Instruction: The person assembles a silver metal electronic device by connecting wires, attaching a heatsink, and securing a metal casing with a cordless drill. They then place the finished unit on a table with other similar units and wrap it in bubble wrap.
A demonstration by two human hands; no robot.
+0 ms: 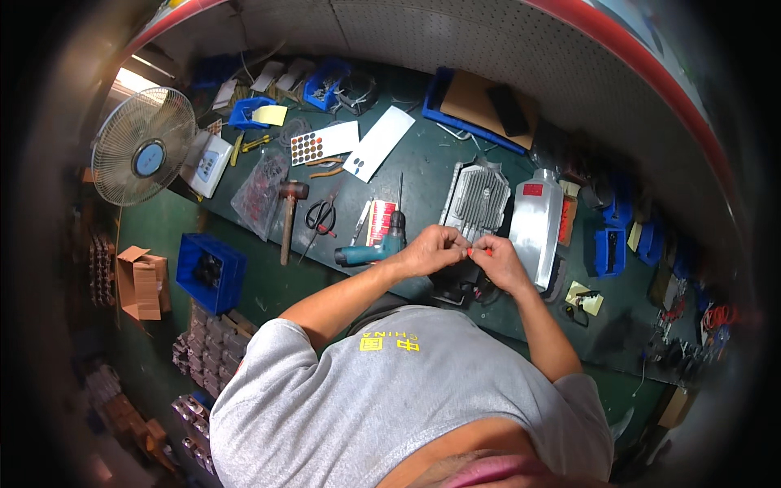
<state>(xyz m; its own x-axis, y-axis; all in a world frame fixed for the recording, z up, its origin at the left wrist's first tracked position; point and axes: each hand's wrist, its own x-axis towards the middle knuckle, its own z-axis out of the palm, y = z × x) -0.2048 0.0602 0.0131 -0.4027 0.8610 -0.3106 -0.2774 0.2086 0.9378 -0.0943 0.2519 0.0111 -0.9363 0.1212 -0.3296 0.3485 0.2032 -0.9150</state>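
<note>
My left hand (435, 250) and my right hand (501, 264) meet at the bench's near edge, thumbs and fingertips pinched close together. A small red piece (471, 253) shows at my right fingertips; its kind is too small to tell. What my left fingers pinch is hidden. Just beyond them lies a grey finned metal housing (478, 199), and a dark part (455, 286) sits below my hands. Beside my right hand rests a smooth silver metal housing (534, 232). A teal power drill (370, 251), its long bit pointing away, lies near my left wrist.
Left on the green bench (342, 207) lie a hammer (290, 220), black-handled scissors (320, 216), a plastic bag (260, 191) and a sticker sheet (324, 144). A fan (144, 146) stands far left. Blue bins (609, 250) line the right; a blue tray (437, 91) sits behind.
</note>
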